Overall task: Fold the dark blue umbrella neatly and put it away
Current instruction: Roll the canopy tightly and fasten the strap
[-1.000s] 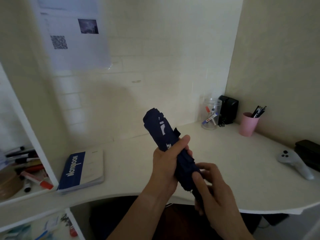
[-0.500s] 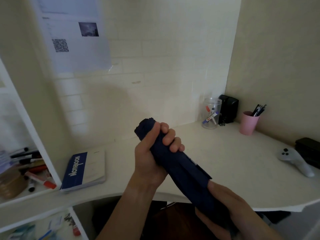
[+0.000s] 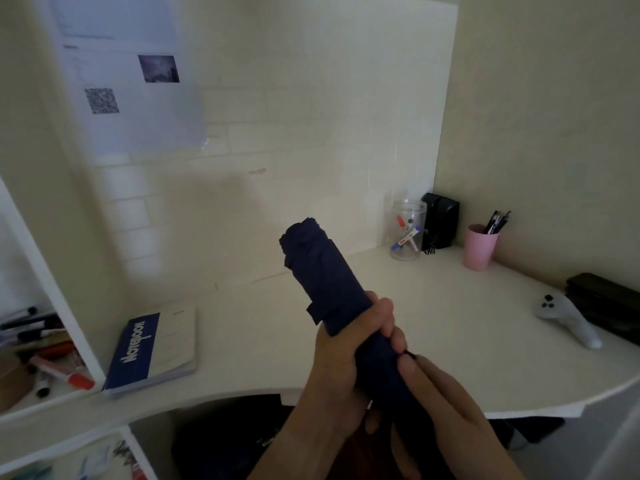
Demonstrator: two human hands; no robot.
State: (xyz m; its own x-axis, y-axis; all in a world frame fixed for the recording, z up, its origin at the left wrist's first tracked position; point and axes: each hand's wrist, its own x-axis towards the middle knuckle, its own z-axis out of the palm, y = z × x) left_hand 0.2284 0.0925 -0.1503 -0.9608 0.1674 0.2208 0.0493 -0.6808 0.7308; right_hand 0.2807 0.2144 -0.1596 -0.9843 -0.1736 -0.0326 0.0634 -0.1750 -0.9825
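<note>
Rolled dark blue umbrella (image 3: 322, 271) tilted above the surface (image 3: 450, 323), gripped by left hand (image 3: 343, 362), pinched lower down by right hand (image 3: 446, 403).

Umbrella (image 3: 325, 282) plain dark navy, no pattern showing. Desk (image 3: 450, 327) white. Notebook (image 3: 152, 348) at desk's left edge: blue band with white lettering, rest cream. Cup (image 3: 479, 247) near back right corner pink, pens in it dark. Jar (image 3: 408, 233) clear, markers inside white with red and blue caps. Controller (image 3: 568, 317) at right edge pale grey, black buttons.
</note>
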